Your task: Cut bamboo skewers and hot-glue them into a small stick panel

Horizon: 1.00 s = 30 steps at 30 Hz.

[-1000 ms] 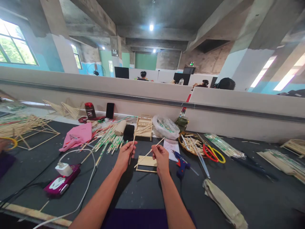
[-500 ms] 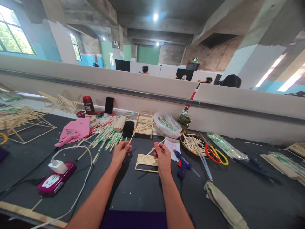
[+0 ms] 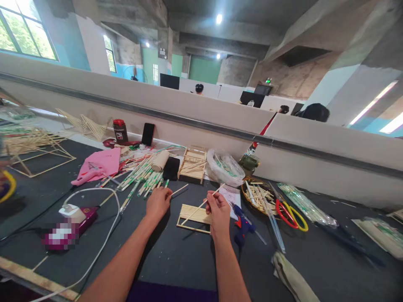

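My left hand (image 3: 158,203) is low over the dark table, fingers closed on one end of a thin wooden stick (image 3: 180,190) that points away to the right. In my right hand (image 3: 218,209) a second wooden stick (image 3: 199,207) is pinched and slants over a small panel of sticks (image 3: 192,211). That panel has sticks laid side by side in an open frame; its right end is hidden behind my right hand. To the right of that hand lies a blue glue gun (image 3: 244,226), by a printed paper sheet (image 3: 231,195).
A stick-built model (image 3: 192,163) stands behind the panel. Beside it are a plastic bag (image 3: 225,167), a basket of stick pieces (image 3: 261,193) and red-and-yellow-handled scissors (image 3: 291,216). Wrapped chopsticks (image 3: 147,172), a pink cloth (image 3: 103,161) and a power strip (image 3: 90,218) with a white cable lie left.
My left hand has lowered toward the table, and its stick has swung from steep to nearly flat, pointing right. My right hand keeps its stick over the panel. The view has tilted slightly.
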{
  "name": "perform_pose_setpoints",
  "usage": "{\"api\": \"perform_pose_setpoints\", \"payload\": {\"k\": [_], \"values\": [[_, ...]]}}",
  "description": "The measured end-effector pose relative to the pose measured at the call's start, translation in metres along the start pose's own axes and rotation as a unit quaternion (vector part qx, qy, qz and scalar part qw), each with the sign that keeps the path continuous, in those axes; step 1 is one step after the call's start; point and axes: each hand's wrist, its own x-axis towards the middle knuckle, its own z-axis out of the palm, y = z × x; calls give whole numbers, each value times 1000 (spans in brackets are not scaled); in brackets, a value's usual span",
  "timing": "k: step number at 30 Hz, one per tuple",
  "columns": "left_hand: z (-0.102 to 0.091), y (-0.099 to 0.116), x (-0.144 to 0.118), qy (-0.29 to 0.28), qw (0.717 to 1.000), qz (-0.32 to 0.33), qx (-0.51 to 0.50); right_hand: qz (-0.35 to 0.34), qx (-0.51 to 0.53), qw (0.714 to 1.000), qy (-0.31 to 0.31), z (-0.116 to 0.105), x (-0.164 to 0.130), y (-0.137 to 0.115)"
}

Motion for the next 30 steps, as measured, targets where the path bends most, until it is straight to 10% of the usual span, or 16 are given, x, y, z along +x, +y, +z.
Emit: {"api": "perform_pose_setpoints", "payload": {"k": [7, 13, 24, 30], "values": [[-5, 7, 0, -26, 986, 15, -162, -10, 2, 999, 42, -7, 2, -11], [-16, 22, -12, -223, 847, -29, -482, 21, 73, 995, 61, -6, 1, -8], [-23, 11, -9, -177, 840, -48, -511, -29, -92, 995, -24, -43, 2, -43], [-20, 10, -5, -125, 765, -150, -613, -45, -133, 990, 3, -50, 3, -43]]}}
